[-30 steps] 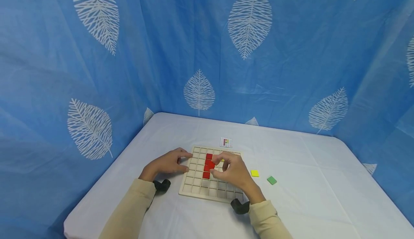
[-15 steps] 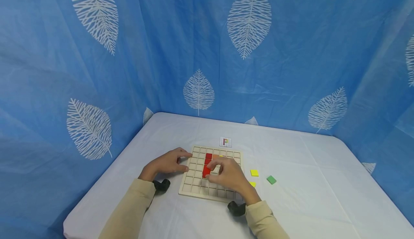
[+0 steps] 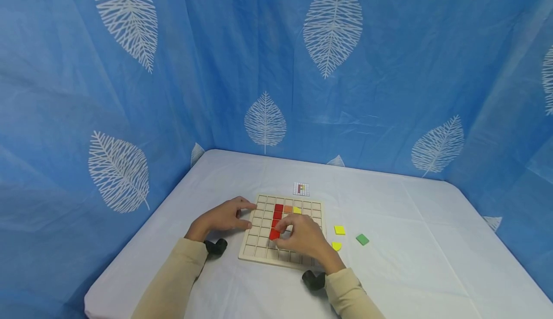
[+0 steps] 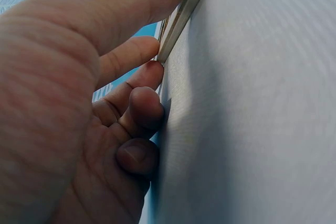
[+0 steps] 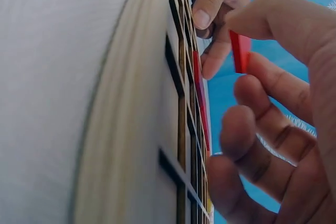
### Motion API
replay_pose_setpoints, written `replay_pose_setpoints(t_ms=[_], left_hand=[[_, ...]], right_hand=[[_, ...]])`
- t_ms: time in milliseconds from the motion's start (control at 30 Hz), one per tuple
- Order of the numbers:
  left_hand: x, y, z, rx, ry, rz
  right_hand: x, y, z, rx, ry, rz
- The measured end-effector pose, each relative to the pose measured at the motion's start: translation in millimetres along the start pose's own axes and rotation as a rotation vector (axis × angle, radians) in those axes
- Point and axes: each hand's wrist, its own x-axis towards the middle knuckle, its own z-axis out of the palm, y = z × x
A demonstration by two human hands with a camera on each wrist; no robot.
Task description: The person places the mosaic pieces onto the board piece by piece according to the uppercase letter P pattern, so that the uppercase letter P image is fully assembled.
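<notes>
A wooden grid board lies on the table, with a column of red square tiles set in its cells. My right hand is over the board and pinches one red tile between thumb and fingertips. In the right wrist view that tile is raised above the grid. My left hand is at the board's left side, its thumb and fingertips touching the edge, as the left wrist view also shows. An orange tile and a yellow tile sit right of the red column.
Right of the board lie a yellow square tile, a yellow rounded tile and a green tile. A small printed pattern card is behind the board. A blue leaf-patterned curtain stands behind the white table.
My right hand has moved slightly left and toward me with the red tile, from beside the column to its near end. The orange tile and yellow rounded tile have come into view. My left hand stays put.
</notes>
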Motion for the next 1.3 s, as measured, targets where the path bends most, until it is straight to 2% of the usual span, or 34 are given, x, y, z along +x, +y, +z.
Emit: replay_pose_setpoints(t_ms=[233,1000,1300], left_hand=[[-0.6,-0.2,-0.2,-0.010,-0.004,0.014],[-0.2,-1.0,0.4,-0.006,-0.002,0.001],[0.7,-1.2,0.0,0.003,-0.005,0.023]], right_hand=[[1.1,1.7,2.9,-0.042,-0.063,0.016],[1.1,1.2,4.2,-0.072,-0.093,0.010],[1.7,1.5,3.6,-0.077,-0.106,0.017]])
